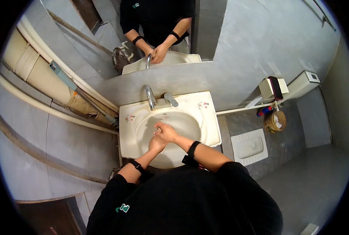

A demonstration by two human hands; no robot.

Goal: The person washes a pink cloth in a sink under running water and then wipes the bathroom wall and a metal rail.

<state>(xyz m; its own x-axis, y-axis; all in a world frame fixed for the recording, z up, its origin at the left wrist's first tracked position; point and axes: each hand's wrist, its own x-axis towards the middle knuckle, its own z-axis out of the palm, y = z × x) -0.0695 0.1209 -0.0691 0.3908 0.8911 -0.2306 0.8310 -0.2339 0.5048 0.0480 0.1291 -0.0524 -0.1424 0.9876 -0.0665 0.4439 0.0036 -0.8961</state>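
My two hands meet over the bowl of a white washbasin (208,129) with small red flower prints. My right hand (167,132) lies across the front of my left hand (156,144), its fingers bent and closed. A small dark, shiny thing shows at the right fingertips, too small to name. The left hand's fingers are mostly hidden behind the right. Beyond the hands stands a curved chrome faucet (149,98), with a grey lever handle (171,100) beside it. The mirror (206,31) repeats the joined hands near the faucet.
Pale pipes (100,127) run along the left wall. To the right, a white squat toilet (249,147) is set in the floor. A wicker wastebasket (275,121) stands behind it, below a white box (265,88) with a dark phone-like object (275,88) on it.
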